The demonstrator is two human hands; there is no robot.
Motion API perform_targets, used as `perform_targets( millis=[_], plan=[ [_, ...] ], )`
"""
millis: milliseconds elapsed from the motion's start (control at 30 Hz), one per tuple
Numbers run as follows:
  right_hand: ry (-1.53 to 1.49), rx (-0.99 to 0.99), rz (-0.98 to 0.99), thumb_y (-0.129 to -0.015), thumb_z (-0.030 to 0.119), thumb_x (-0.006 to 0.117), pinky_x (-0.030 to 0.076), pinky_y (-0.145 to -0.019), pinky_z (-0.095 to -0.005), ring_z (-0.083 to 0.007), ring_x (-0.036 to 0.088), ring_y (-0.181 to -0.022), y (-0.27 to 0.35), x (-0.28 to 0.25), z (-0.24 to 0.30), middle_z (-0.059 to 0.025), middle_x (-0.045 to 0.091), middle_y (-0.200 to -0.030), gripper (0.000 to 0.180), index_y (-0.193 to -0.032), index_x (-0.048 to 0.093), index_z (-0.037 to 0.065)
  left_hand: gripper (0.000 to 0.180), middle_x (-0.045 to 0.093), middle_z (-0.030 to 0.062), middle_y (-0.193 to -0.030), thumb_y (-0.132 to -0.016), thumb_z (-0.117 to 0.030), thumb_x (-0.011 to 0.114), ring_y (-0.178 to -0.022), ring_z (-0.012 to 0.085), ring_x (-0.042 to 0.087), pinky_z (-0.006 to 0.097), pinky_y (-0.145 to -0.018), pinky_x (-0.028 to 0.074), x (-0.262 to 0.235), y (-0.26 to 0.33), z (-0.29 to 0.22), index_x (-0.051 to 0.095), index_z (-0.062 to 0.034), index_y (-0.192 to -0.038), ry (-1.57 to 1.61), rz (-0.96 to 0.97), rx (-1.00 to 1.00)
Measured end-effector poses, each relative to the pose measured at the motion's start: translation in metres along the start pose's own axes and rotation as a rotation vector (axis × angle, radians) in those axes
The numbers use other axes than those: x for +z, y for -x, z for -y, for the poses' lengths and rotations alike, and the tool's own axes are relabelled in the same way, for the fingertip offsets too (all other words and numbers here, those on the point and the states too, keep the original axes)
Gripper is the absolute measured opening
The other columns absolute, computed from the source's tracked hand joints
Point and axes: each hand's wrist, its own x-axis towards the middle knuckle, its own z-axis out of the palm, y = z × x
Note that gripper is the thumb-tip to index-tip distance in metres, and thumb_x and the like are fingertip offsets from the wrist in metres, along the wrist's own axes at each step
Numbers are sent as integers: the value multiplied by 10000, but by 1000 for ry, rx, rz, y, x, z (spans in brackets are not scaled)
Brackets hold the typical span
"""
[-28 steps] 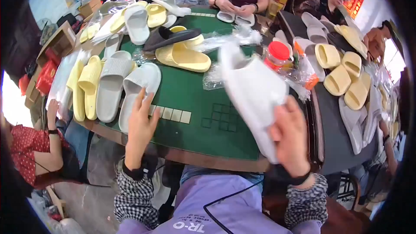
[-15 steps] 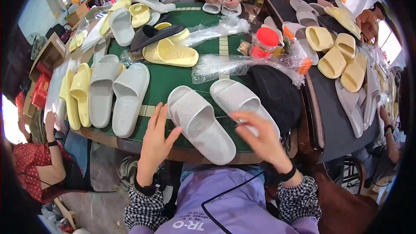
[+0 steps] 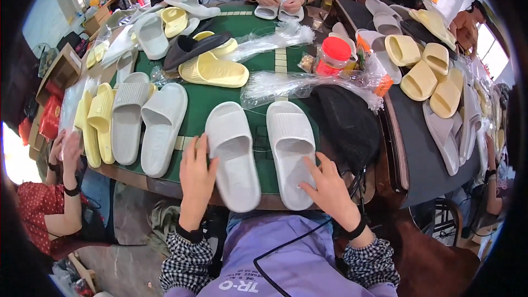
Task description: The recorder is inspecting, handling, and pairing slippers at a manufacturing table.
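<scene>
Two light grey slides lie side by side in front of me, toes pointing away. The left slide [image 3: 238, 173] has my left hand [image 3: 198, 179] along its outer edge, fingers stretched out and nothing gripped. On the right slide [image 3: 294, 179], my right hand [image 3: 330, 192] rests at the outer edge of the footbed, index finger and thumb spread apart. A thin clear strand seems to run between the two slides. Left of them stand another grey pair [image 3: 163, 132] and a pair of yellow slides [image 3: 102, 115].
Behind the slides lie bundles of clear plastic ties [image 3: 308, 89], a yellow slide [image 3: 214, 70] and a red-lidded jar [image 3: 334, 55]. A black mesh bag [image 3: 349, 124] sits at right. More slides cover the dark side table [image 3: 399, 132]. Co-workers sit around, one across handling white slides [image 3: 279, 11].
Both grey slides have turned from a slant to nearly straight and parallel. My right hand has moved down onto the right slide's edge; my left hand has shifted slightly lower.
</scene>
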Motion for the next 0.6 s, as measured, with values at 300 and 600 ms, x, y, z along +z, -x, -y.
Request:
perform_targets(
  millis=[300, 600],
  plan=[
    [-191, 71, -58, -837, 168, 750, 536, -832, -440, -369, 604, -1004, 1, 12, 7, -261, 460, -1342, 585, -1351, 528, -2, 469, 544, 190, -1152, -941, -115, 602, -944, 393, 619, 443, -780, 515, 19, 3, 4, 488, -11, -1384, 88, 7, -141],
    [-187, 26, -81, -828, 134, 760, 552, -762, -401, -290, 637, -868, 7, 16, 18, -241, 462, -1343, 570, -1338, 547, -5, 466, 535, 182, -1171, -959, -105, 569, -963, 397, 614, 443, -786, 525, 20, 4, -14, 469, 12, -1399, 175, 47, -47]
  ],
)
